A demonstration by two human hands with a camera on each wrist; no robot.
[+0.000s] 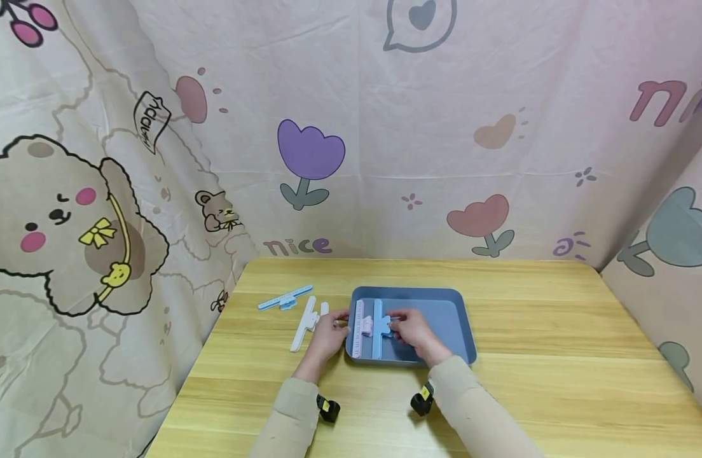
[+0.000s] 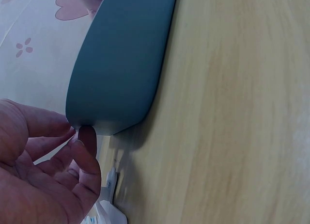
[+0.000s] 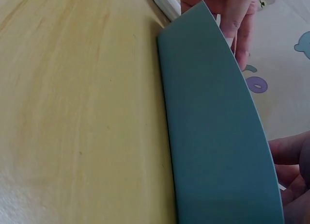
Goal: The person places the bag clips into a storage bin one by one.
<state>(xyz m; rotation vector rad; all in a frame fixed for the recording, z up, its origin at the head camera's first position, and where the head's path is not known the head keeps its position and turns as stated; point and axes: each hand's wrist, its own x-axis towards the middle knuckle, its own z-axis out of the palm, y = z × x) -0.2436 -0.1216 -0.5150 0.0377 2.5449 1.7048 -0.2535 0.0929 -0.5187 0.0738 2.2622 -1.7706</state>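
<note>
A grey-blue tray [image 1: 445, 318] lies on the table, a pink ruler clip [image 1: 358, 331] along its left end. Beside that clip is a plain blue clip [image 1: 377, 334], its handle pinched by my right hand [image 1: 416, 332] over the tray. My left hand [image 1: 328, 336] holds the tray's left rim; in the left wrist view its thumb and fingers meet at the tray corner [image 2: 114, 73]. The right wrist view shows mostly the tray's outer wall [image 3: 213, 122], which hides the clips, with the right fingers [image 3: 286, 153] partly visible behind the rim.
Left of the tray lies a white clip [image 1: 301, 329], with another white piece [image 1: 325, 308] next to it partly covered by the left hand. Farther back is a light blue ruler clip [image 1: 285, 298]. A printed cloth [image 1: 385, 210] hangs behind the wooden table [image 1: 545, 356].
</note>
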